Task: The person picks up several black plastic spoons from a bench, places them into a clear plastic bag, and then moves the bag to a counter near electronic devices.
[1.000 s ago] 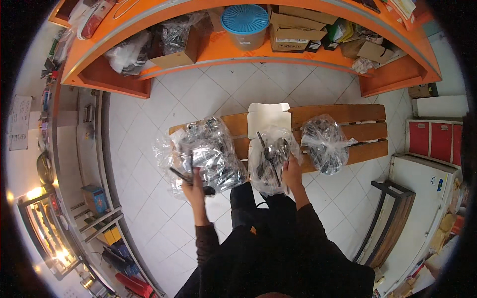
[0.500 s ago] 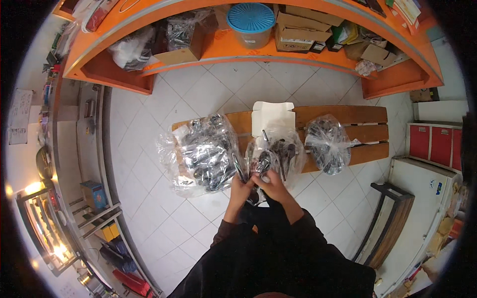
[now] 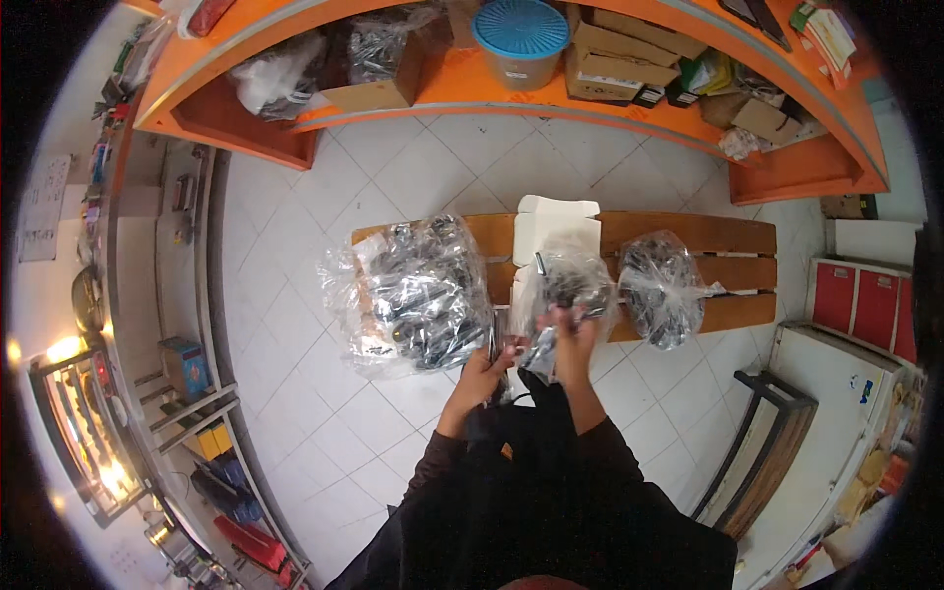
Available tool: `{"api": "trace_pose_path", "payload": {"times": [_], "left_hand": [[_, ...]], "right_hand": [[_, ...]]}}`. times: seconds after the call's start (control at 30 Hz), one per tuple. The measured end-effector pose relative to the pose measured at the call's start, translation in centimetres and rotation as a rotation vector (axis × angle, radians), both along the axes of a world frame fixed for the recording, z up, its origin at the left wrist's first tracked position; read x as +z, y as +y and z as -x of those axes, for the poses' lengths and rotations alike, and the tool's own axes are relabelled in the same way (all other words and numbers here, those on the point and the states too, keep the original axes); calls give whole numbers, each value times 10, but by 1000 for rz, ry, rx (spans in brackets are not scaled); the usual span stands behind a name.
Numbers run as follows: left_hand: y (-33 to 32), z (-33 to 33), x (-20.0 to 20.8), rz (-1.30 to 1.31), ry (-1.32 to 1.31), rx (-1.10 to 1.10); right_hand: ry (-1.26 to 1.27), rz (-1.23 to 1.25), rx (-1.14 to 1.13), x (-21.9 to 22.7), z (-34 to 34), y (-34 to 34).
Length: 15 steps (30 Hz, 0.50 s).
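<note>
In the head view, we see our left hand (image 3: 480, 378) just below the middle of the frame, fingers curled around a slim dark piece (image 3: 499, 339). Our right hand (image 3: 573, 356) is beside it, at the lower part of the middle bag (image 3: 587, 280); its fingers are blurred, so we cannot tell how far open it is or whether it grips anything.

The middle bag, clear with dark pieces inside, overlaps the white carton (image 3: 558, 236) and hides its lower part. Left of center, the big bag (image 3: 423, 290) covers the tabletop (image 3: 733, 232) end; right of center sits the tied bag (image 3: 662, 292).

Across the top runs an orange shelf (image 3: 442, 96) bearing a blue-lidded tub (image 3: 519, 44) and brown boxes (image 3: 621, 67). Red drawers (image 3: 871, 301) stand at the right edge.
</note>
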<state>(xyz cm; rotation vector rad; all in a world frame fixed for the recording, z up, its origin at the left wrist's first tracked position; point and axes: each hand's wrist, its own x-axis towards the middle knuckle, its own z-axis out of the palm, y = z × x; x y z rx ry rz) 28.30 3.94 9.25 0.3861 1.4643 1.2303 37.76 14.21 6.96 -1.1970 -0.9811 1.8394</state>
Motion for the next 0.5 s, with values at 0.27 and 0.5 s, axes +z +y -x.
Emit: {"api": "trace_pose_path", "payload": {"times": [0.27,0.5], "left_hand": [[-31,76,8,116,101,278],[-116,260,-27,113,818,685]], "right_hand": [[-1330,-451,415,-138,-59,7],[-1591,-97,354,-106,-14,-6]]}}
